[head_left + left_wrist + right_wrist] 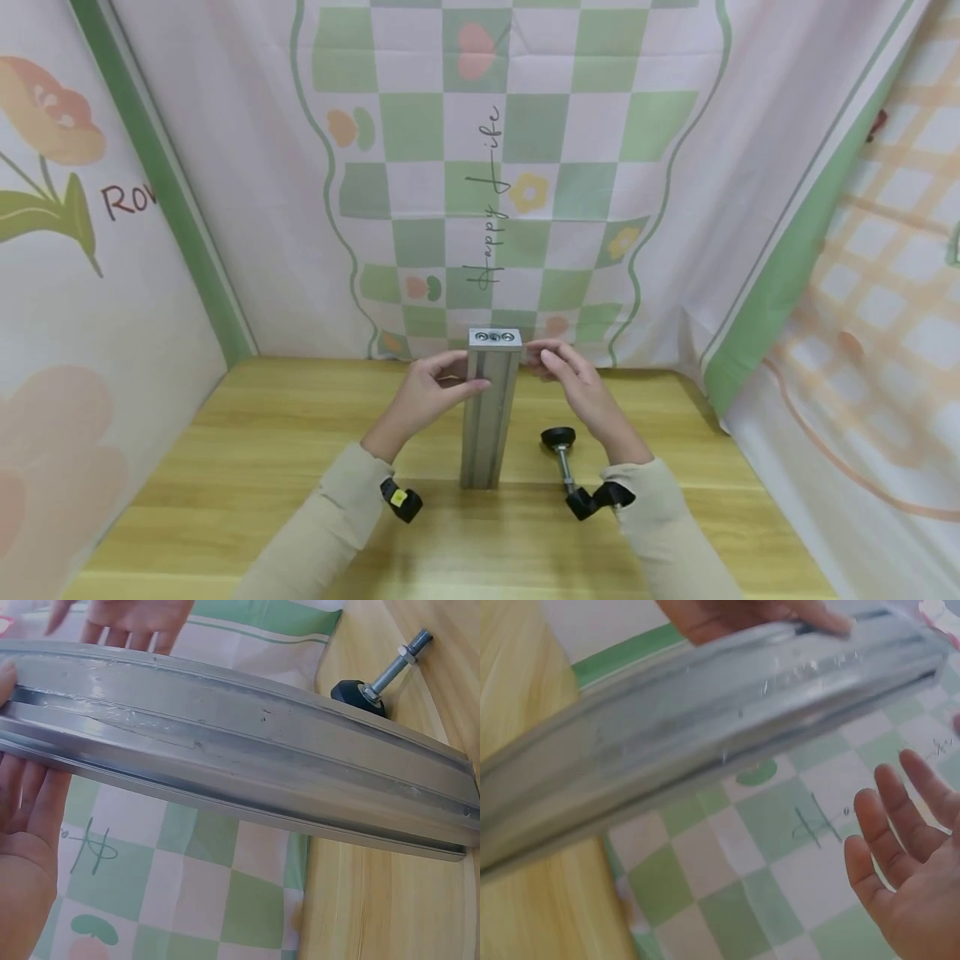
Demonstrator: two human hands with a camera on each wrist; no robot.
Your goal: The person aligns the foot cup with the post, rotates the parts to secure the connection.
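An aluminium extrusion profile stands upright on the wooden table, its end face with several round holes turned up. Near its top my left hand grips it, the thumb across the near face and the fingers round the far side. My right hand is beside the top on the right, fingers loosely bent. In the right wrist view that hand is apart from the profile, palm showing and holding nothing. A levelling foot with a black round base and threaded stud lies on the table below my right hand.
The wooden table reaches back to a printed cloth curtain, with more cloth hanging at left and right. Black camera mounts are strapped to both wrists, and the right one overlaps the stud's near end in the head view.
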